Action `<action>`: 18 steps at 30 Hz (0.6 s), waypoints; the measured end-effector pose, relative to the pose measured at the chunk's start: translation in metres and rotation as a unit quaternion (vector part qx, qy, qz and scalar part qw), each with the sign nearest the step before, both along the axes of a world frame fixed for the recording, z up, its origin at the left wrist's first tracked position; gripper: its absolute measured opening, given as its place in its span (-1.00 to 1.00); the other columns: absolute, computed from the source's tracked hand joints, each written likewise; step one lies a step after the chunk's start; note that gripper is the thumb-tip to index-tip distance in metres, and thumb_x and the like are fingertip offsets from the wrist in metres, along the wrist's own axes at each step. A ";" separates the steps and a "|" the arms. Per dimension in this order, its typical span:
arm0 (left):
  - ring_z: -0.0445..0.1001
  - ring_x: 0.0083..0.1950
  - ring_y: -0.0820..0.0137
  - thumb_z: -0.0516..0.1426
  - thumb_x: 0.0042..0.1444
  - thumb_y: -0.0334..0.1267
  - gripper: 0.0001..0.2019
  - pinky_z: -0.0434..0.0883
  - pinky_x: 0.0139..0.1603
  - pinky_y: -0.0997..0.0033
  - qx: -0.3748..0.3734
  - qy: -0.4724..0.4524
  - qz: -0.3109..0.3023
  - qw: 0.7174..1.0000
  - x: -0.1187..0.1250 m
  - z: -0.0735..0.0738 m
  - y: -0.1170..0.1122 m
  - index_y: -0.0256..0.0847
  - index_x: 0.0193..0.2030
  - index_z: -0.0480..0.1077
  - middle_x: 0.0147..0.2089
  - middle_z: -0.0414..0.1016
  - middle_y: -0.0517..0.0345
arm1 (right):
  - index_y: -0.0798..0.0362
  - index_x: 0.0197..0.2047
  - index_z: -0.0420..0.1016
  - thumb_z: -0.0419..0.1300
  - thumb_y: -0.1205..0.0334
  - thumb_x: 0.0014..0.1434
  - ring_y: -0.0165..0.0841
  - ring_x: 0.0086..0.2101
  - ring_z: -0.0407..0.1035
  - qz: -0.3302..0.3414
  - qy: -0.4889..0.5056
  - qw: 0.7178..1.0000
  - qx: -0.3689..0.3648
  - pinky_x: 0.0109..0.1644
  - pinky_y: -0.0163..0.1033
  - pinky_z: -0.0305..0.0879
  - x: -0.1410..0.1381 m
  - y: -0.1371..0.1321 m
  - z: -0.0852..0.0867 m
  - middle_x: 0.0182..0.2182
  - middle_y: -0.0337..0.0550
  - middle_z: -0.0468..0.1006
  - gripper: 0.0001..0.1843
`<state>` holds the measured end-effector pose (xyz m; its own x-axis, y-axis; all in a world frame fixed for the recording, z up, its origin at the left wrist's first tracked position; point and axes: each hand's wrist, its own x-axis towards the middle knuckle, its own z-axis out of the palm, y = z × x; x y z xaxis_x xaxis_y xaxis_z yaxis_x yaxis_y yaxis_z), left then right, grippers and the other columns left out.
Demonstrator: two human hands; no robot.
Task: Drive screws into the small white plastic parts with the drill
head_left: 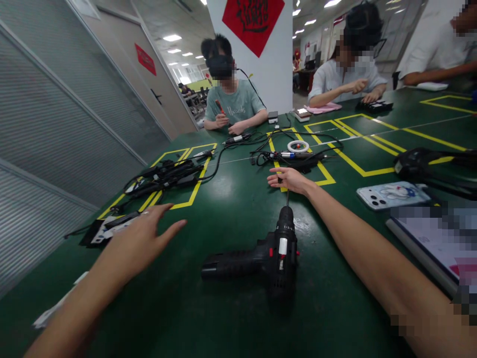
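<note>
A black cordless drill (281, 248) lies on its side on the green table, its handle pointing left and its long thin bit pointing away from me. My right hand (290, 180) reaches just past the bit, palm turned partly up and fingers stretched out, holding nothing. The bit's tip ends at or under this hand; whether they touch I cannot tell. On the left, my left hand (143, 236) hovers with thumb and fingers apart, also holding nothing. It is nearest to a black-and-white flat item (99, 232) and a pile of black cables (167, 174).
Beyond my right hand lie a corded pen-shaped tool (292, 155) and a white ring (298, 146). A phone (393, 195), a book-like block (421, 248) and a black strapped object (413, 164) sit right. Across the table, a person (231, 102) holds a red-handled tool; others sit right.
</note>
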<state>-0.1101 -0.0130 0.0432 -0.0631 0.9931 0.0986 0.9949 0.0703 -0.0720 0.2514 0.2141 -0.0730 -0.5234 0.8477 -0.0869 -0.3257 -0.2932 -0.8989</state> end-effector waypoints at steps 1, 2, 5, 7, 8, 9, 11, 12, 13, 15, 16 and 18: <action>0.44 0.16 0.03 -0.10 0.27 0.20 -0.37 0.36 0.16 0.04 -0.007 -0.012 -0.050 0.999 0.025 0.002 0.018 -0.20 0.30 0.20 0.24 0.38 -0.11 | 0.15 0.03 0.30 0.01 0.57 0.14 -0.30 -0.26 0.54 0.005 0.004 1.000 -0.005 -0.13 -0.10 0.51 0.001 0.000 0.000 -0.24 0.03 0.57 -0.62; 0.44 0.16 0.05 -0.08 0.27 0.18 -0.41 0.38 0.14 0.08 -0.006 -0.023 -0.097 0.995 0.051 0.002 0.038 -0.16 0.26 0.23 0.23 0.39 -0.07 | 0.15 0.05 0.29 0.01 0.58 0.14 -0.29 -0.24 0.54 0.010 0.009 1.000 -0.010 -0.11 -0.08 0.51 0.003 0.000 0.000 -0.21 0.04 0.57 -0.60; 0.43 0.17 0.12 0.01 0.26 0.09 -0.49 0.36 0.17 0.16 -0.002 -0.033 -0.261 0.965 0.121 -0.011 0.099 -0.19 0.21 0.26 0.19 0.41 -0.07 | 0.12 0.09 0.26 0.04 0.59 0.11 -0.29 -0.20 0.54 0.031 0.027 0.999 -0.019 -0.07 -0.05 0.50 0.006 0.002 -0.004 -0.17 0.03 0.57 -0.53; 0.43 0.17 0.12 0.10 0.23 -0.03 -0.51 0.36 0.17 0.17 0.007 -0.020 -0.339 0.940 0.160 -0.027 0.137 -0.26 0.20 0.26 0.19 0.39 -0.16 | 0.11 0.08 0.29 0.07 0.59 0.08 -0.30 -0.21 0.54 0.044 0.045 0.998 -0.011 -0.08 -0.07 0.50 0.006 0.005 -0.007 -0.19 -0.02 0.57 -0.51; 0.40 0.19 0.11 0.15 0.20 -0.11 -0.52 0.33 0.20 0.16 0.004 -0.018 -0.360 0.933 0.177 -0.036 0.154 -0.28 0.20 0.26 0.21 0.38 -0.19 | 0.10 0.05 0.31 0.09 0.59 0.05 -0.30 -0.23 0.53 0.048 0.053 0.997 -0.002 -0.10 -0.10 0.51 0.006 0.006 -0.009 -0.22 -0.05 0.57 -0.51; 0.39 0.21 0.11 0.18 0.17 -0.17 -0.53 0.31 0.23 0.17 -0.001 -0.018 -0.376 0.926 0.191 -0.045 0.168 -0.28 0.19 0.28 0.22 0.37 -0.19 | 0.10 0.02 0.34 0.10 0.59 0.02 -0.31 -0.25 0.52 0.050 0.059 0.997 0.009 -0.14 -0.15 0.51 0.005 0.007 -0.010 -0.25 -0.08 0.56 -0.52; 0.40 0.21 0.15 0.19 0.16 -0.25 -0.61 0.31 0.23 0.22 -0.012 -0.024 -0.398 0.917 0.211 -0.060 0.189 -0.31 0.12 0.34 0.18 0.42 -0.17 | 0.10 -0.05 0.39 0.10 0.61 -0.06 -0.33 -0.29 0.49 0.043 0.063 0.997 0.031 -0.24 -0.24 0.49 0.003 0.008 -0.012 -0.30 -0.13 0.55 -0.52; 0.41 0.20 0.16 0.17 0.17 -0.28 -0.64 0.32 0.23 0.23 -0.015 -0.031 -0.403 0.914 0.216 -0.066 0.196 -0.32 0.10 0.35 0.16 0.44 -0.17 | 0.09 -0.08 0.40 0.09 0.61 -0.08 -0.34 -0.31 0.48 0.035 0.065 0.997 0.039 -0.29 -0.28 0.47 0.002 0.009 -0.013 -0.33 -0.15 0.54 -0.53; 0.41 0.19 0.17 0.16 0.18 -0.30 -0.67 0.33 0.22 0.24 -0.015 -0.038 -0.406 0.913 0.219 -0.071 0.201 -0.33 0.08 0.36 0.14 0.45 -0.17 | 0.10 -0.10 0.41 0.09 0.61 -0.10 -0.34 -0.32 0.47 0.031 0.065 0.996 0.043 -0.33 -0.32 0.44 0.002 0.009 -0.013 -0.35 -0.16 0.53 -0.53; 0.42 0.19 0.18 0.14 0.18 -0.35 -0.68 0.34 0.22 0.24 -0.014 -0.055 -0.407 0.911 0.218 -0.076 0.207 -0.33 0.08 0.37 0.15 0.45 -0.17 | 0.10 -0.12 0.41 0.08 0.62 -0.13 -0.34 -0.35 0.44 0.027 0.063 0.997 0.040 -0.38 -0.35 0.41 0.001 0.009 -0.011 -0.39 -0.18 0.51 -0.52; 0.42 0.19 0.18 0.13 0.18 -0.36 -0.68 0.34 0.22 0.24 -0.013 -0.063 -0.409 0.910 0.215 -0.077 0.208 -0.32 0.08 0.37 0.16 0.44 -0.16 | 0.10 -0.12 0.41 0.07 0.63 -0.15 -0.34 -0.36 0.44 0.029 0.058 0.997 0.035 -0.39 -0.34 0.41 0.000 0.009 -0.010 -0.40 -0.19 0.50 -0.51; 0.42 0.20 0.18 0.13 0.17 -0.38 -0.67 0.35 0.21 0.24 -0.013 -0.079 -0.411 0.908 0.210 -0.078 0.209 -0.29 0.09 0.38 0.17 0.44 -0.14 | 0.11 -0.12 0.41 0.04 0.65 -0.17 -0.34 -0.38 0.43 0.030 0.052 0.998 0.023 -0.37 -0.31 0.43 0.000 0.008 -0.008 -0.42 -0.20 0.50 -0.48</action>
<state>0.1002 0.1957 -0.0346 0.6893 0.7131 0.1280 0.7085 -0.7004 0.0862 0.2514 0.2221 -0.0807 -0.5776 0.8163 0.0081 -0.4007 -0.2749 -0.8740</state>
